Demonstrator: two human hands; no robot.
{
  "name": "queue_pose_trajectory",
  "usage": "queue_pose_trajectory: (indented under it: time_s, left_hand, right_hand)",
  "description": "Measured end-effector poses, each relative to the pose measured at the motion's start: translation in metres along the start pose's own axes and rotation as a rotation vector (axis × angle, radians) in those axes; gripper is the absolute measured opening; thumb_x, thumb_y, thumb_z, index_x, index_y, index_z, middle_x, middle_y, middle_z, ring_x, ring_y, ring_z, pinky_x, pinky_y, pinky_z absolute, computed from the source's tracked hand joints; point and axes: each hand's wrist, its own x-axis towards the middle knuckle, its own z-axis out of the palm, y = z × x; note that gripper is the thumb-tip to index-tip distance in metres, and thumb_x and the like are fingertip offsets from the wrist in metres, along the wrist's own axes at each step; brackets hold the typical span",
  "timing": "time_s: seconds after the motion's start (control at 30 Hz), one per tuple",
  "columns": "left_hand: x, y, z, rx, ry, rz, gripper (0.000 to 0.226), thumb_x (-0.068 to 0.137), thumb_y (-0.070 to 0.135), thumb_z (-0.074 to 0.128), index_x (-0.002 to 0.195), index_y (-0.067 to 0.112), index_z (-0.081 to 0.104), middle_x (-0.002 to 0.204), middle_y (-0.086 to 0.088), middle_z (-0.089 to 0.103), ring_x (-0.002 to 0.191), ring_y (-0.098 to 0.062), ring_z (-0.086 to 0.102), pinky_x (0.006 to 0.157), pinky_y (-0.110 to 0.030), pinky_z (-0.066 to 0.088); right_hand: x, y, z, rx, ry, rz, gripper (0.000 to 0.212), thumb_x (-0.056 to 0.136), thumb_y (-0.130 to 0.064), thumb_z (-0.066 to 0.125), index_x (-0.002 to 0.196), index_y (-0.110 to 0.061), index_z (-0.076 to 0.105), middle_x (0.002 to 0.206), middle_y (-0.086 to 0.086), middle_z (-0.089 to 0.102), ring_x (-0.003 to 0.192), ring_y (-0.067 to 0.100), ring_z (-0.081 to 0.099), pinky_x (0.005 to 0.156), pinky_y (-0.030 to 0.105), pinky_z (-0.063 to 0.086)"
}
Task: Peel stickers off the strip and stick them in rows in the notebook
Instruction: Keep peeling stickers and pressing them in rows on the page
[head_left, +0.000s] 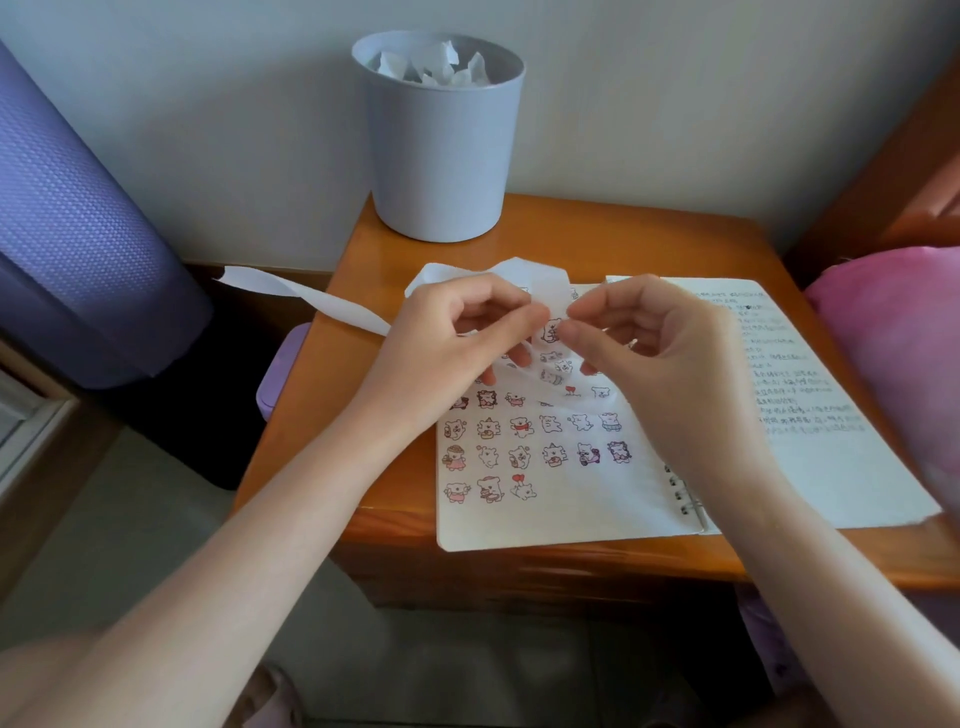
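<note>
The sticker strip is being held up just above the top of the notebook, over its left page. It is being pinched between the thumb and forefinger of the left hand. One small bear sticker on it is being nipped at its edge by the narrowly closed thumb and forefinger of the right hand. The remaining fingers of both hands are curled loosely. Whether the sticker's edge is already being lifted cannot be told. The strip's long axis is running leftward from the fingers, and its white, stripped tail is being trailed past the table edge. Its translucent, bear-printed end is being hung down between the hands. The move to come is judged to turn on the gap in the bottom row: three stickers are placed there, and the free spot lies to their right, toward the person from the fingers and somewhat nearer the right hand. Fuller rows are showing above, and the right page is handwritten. Behind, crumpled paper is being held in a grey bin.
</note>
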Motion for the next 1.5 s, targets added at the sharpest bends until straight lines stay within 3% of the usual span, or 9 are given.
queue_pose_trajectory:
  time_s: [0.13,0.4,0.6,0.8,1.0,1.1,1.27,1.37,1.5]
  left_hand:
    - [0.000,0.001,0.000,-0.002,0.001,-0.006,0.011,0.089,0.021,0.064,0.089,0.012,0.071,0.074,0.000,0.070,0.064,-0.003,0.065,0.050,-0.015,0.048]
    - [0.000,0.001,0.000,-0.007,-0.008,-0.007,0.005,0.087,0.022,0.065,0.087,0.019,0.069,0.075,0.002,0.071,0.068,-0.005,0.067,0.051,-0.016,0.049]
    - [-0.001,0.004,0.000,-0.015,-0.006,-0.029,0.006,0.088,0.022,0.064,0.085,0.019,0.069,0.072,0.003,0.069,0.057,0.001,0.062,0.051,-0.013,0.047]
    - [0.000,0.002,0.000,0.010,-0.001,-0.025,0.013,0.090,0.020,0.062,0.085,0.013,0.071,0.072,0.006,0.068,0.062,-0.002,0.064,0.050,-0.016,0.049]
    - [0.002,-0.001,0.000,-0.002,0.005,-0.026,0.013,0.091,0.020,0.061,0.083,0.014,0.069,0.067,0.012,0.069,0.064,-0.004,0.066,0.049,-0.016,0.050]
    - [0.003,-0.002,-0.001,-0.015,0.011,-0.022,0.015,0.092,0.017,0.060,0.084,0.009,0.070,0.065,0.011,0.068,0.062,-0.003,0.065,0.048,-0.016,0.048]
    - [0.002,-0.003,-0.001,-0.001,0.001,0.002,0.018,0.093,0.016,0.058,0.085,0.005,0.071,0.071,0.005,0.069,0.066,-0.006,0.066,0.050,-0.018,0.049]
    - [0.002,-0.003,-0.002,0.002,0.011,0.002,0.018,0.093,0.016,0.058,0.084,0.006,0.070,0.072,0.004,0.069,0.067,-0.007,0.066,0.051,-0.019,0.050]
    - [0.002,-0.003,-0.001,0.004,0.013,0.001,0.018,0.093,0.017,0.058,0.084,0.007,0.070,0.073,0.003,0.069,0.068,-0.006,0.067,0.051,-0.019,0.050]
  right_hand:
    - [0.000,0.000,0.001,-0.080,0.010,-0.048,0.007,0.080,-0.016,0.074,0.082,-0.022,0.070,0.071,-0.013,0.067,0.065,0.007,0.061,0.064,0.025,0.050]
    - [-0.001,-0.001,0.002,-0.113,0.013,-0.062,0.009,0.080,-0.014,0.074,0.084,-0.022,0.070,0.071,-0.012,0.067,0.066,0.011,0.061,0.065,0.033,0.052]
    - [0.000,0.001,0.000,-0.170,-0.005,-0.075,0.007,0.081,-0.016,0.073,0.083,-0.022,0.070,0.073,-0.013,0.067,0.068,0.005,0.058,0.059,0.020,0.045]
    - [-0.004,-0.001,0.000,-0.293,-0.044,-0.091,0.004,0.084,-0.018,0.069,0.084,-0.021,0.066,0.072,-0.018,0.058,0.062,-0.005,0.049,0.058,0.009,0.036]
    - [-0.010,-0.004,-0.001,-0.425,-0.050,-0.185,0.004,0.085,-0.025,0.065,0.086,-0.027,0.062,0.091,-0.018,0.050,0.080,0.004,0.046,0.065,0.012,0.030]
    - [-0.015,-0.012,-0.004,-0.374,-0.084,-0.200,0.006,0.084,-0.024,0.066,0.083,-0.027,0.061,0.085,-0.017,0.055,0.079,0.006,0.049,0.067,0.011,0.034]
    - [-0.017,-0.021,-0.015,-0.237,-0.328,0.075,0.005,0.078,-0.023,0.071,0.075,-0.026,0.068,0.075,-0.011,0.068,0.061,0.001,0.057,0.056,0.010,0.043]
    - [-0.015,-0.022,-0.022,-0.212,-0.462,0.274,0.003,0.075,-0.025,0.073,0.075,-0.022,0.072,0.073,-0.005,0.072,0.063,0.008,0.065,0.067,0.021,0.054]
    - [-0.014,-0.025,-0.024,-0.289,-0.535,0.365,0.008,0.075,-0.028,0.072,0.074,-0.020,0.073,0.069,-0.007,0.072,0.059,0.004,0.064,0.076,0.032,0.056]
